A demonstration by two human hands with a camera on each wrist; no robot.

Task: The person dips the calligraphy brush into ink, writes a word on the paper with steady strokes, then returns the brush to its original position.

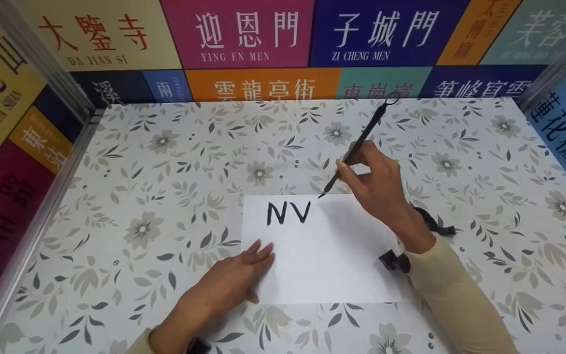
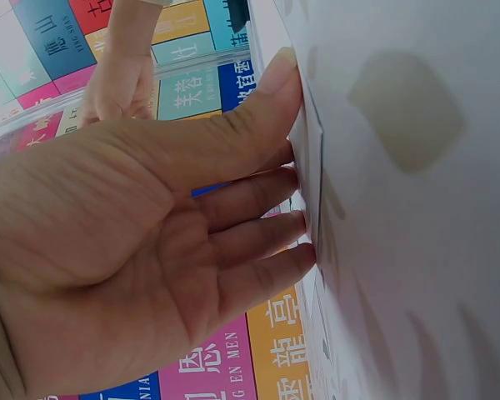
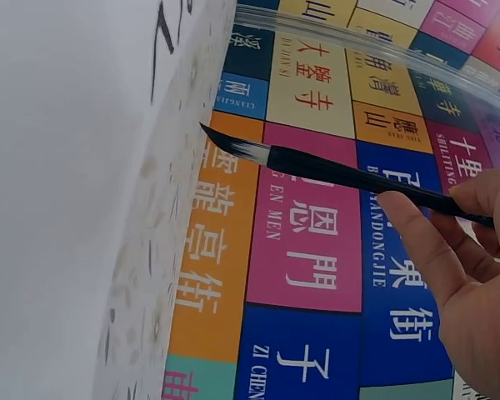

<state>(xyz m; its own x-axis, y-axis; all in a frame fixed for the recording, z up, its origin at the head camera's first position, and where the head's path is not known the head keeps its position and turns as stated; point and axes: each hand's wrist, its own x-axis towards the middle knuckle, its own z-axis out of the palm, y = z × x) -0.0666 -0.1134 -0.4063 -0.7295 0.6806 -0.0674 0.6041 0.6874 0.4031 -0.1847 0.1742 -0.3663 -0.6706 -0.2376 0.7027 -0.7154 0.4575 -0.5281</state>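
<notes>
A white sheet of paper (image 1: 332,260) lies on the table with the letters "NV" (image 1: 289,213) in black strokes near its upper left. My right hand (image 1: 379,182) pinches a black calligraphy brush (image 1: 361,139) between thumb and fingers, the shaft slanting up and away. Dark ink covers the brush's pointed tip (image 3: 221,140), its bristles paler towards the handle. That tip is close to the paper's far edge, right of the "V"; in the right wrist view it looks raised off the sheet. My left hand (image 1: 236,275) rests extended fingers on the paper's left edge.
Grey leaves and flowers pattern the white tabletop (image 1: 165,167). Panels with coloured blocks and large characters (image 1: 253,32) stand along the back and both sides. Dark straps (image 1: 433,222) show at the right wrist.
</notes>
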